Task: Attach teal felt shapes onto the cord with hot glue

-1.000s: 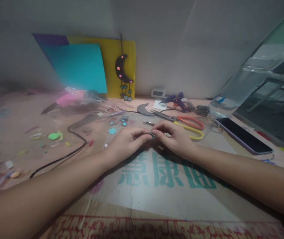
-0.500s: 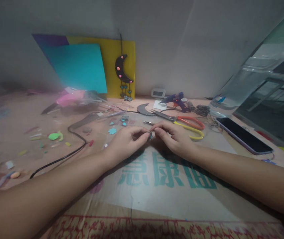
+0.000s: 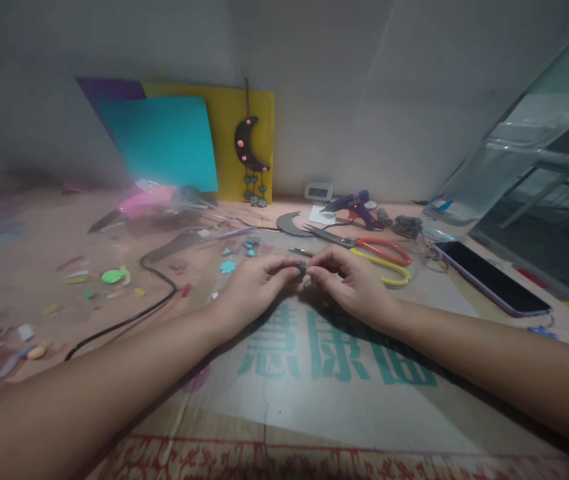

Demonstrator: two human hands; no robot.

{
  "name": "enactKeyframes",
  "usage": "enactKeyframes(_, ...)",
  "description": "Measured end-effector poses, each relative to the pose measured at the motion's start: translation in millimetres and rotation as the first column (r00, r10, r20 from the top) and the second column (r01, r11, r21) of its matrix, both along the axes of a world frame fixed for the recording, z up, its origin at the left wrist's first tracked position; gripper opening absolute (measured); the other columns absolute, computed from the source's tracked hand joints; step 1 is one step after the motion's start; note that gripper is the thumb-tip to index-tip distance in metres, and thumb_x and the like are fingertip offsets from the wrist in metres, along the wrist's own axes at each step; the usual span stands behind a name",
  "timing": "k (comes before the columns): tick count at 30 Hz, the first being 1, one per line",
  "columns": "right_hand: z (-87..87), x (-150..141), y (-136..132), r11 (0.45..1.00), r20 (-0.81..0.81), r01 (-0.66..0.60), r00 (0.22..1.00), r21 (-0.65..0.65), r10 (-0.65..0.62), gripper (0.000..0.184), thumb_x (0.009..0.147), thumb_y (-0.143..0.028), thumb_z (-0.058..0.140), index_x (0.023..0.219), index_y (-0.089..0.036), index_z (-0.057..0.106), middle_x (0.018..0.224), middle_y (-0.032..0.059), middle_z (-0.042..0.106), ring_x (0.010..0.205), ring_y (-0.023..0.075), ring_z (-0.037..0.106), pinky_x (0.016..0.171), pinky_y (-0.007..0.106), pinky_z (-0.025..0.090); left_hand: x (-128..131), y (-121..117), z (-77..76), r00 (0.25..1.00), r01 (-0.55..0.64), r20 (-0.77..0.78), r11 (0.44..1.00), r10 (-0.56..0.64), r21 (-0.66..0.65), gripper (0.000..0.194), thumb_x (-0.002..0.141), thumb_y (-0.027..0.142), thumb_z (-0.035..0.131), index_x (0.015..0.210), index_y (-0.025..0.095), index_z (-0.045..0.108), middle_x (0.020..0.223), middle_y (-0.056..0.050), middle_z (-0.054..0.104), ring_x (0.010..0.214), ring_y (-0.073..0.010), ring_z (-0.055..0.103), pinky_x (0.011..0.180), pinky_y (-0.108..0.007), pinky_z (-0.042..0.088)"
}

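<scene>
Between my fingertips is a tiny dark grey-green piece point(image 3: 302, 269), too small to make out its kind. My left hand point(image 3: 259, 283) pinches it from the left, thumb against forefinger. From the other side my right hand point(image 3: 349, 280) grips it in the same way. Just beyond lie orange-and-yellow-handled scissors point(image 3: 359, 245), a thin metal-tipped tool point(image 3: 300, 251) and a grey crescent cutout point(image 3: 294, 225). Left of my left hand are a turquoise flower piece point(image 3: 227, 267) and several small turquoise bits point(image 3: 251, 253).
A dark crescent hanging point(image 3: 247, 147) leans on yellow card point(image 3: 219, 143) with a turquoise sheet point(image 3: 164, 143). A glue gun point(image 3: 357, 208), small display point(image 3: 318, 192), phone point(image 3: 492, 277) and plastic container point(image 3: 484, 167) stand behind and right. A black cord point(image 3: 119, 319) crosses coloured scraps at left.
More of the small dark piece shows between my fingertips, and my right fingers have shifted slightly. The whole view has dropped a little in the frame; the objects on the table stay in place.
</scene>
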State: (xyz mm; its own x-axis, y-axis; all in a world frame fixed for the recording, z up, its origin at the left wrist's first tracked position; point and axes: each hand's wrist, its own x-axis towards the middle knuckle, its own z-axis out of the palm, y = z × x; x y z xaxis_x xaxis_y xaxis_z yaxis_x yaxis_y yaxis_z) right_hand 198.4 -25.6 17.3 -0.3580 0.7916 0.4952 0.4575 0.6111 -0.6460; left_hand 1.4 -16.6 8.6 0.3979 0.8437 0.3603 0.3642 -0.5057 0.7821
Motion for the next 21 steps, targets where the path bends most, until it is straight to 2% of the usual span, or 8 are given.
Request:
enactKeyframes(7,-4.4,-1.2,0.8,0.988,-0.146,-0.092,0.986,-0.123,0.074,0.007,0.092,-0.026,0.054,0.091,-0.019,0.053,0.069,-0.0017,0.064,0.055,0.0104,0.061,0.051,0.021,0.046,1.1,-2.8,3.6,0.998,0.035,0.058,0.998,-0.033,-0.044,0.019,0.089,0.028,0.058,0.101,0.018,0.070,0.094,-0.003,0.073,0.085,-0.0158,0.065,0.077,-0.026,0.049)
enactKeyframes(14,-2.1,1.2,1.7,0.999,-0.019,-0.037,0.999,0.019,0.037,0.004,0.092,-0.021,0.053,0.092,-0.019,0.057,0.077,0.0011,0.067,0.066,0.0118,0.063,0.057,0.021,0.048,1.2,-4.4,3.0,1.000,0.023,0.015,1.000,-0.023,0.001,0.019,0.090,0.031,0.058,0.097,0.019,0.071,0.088,-0.001,0.074,0.078,-0.0141,0.065,0.075,-0.025,0.049)
enactKeyframes(21,-2.7,-0.3,1.6,0.999,-0.025,-0.038,0.999,0.002,0.038,0.008,0.093,-0.025,0.054,0.094,-0.018,0.058,0.074,-0.0002,0.066,0.061,0.0101,0.061,0.055,0.020,0.047,2.1,-8.3,7.4,0.999,0.026,-0.023,0.999,-0.025,0.031,0.017,0.090,0.027,0.059,0.098,0.021,0.073,0.087,0.001,0.075,0.075,-0.0127,0.067,0.077,-0.023,0.049)
